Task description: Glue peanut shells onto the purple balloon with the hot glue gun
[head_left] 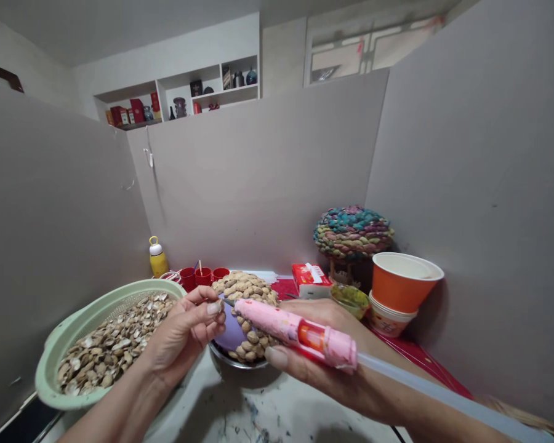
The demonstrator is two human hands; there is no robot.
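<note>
My right hand (323, 351) is wrapped round a pink hot glue gun (277, 321), with a long translucent glue stick (443, 394) trailing from its back end. The dark nozzle points left, close to the fingertips of my left hand (191, 326). Those fingers are pinched together, most likely on a small peanut shell that they largely hide. Just behind both hands, a purple balloon (233, 332) partly covered with peanut shells (249, 289) rests in a metal bowl (240, 362). To the left, a green colander (50, 369) holds many loose shell halves.
Red cups (203, 276) and a yellow bottle (157, 261) stand at the back left. A tissue pack (311, 280), a colourful shell-covered dome (353, 232), a yellow-green bowl (351, 298) and stacked paper tubs (404, 283) are at the right. Grey panels (258, 184) enclose the table.
</note>
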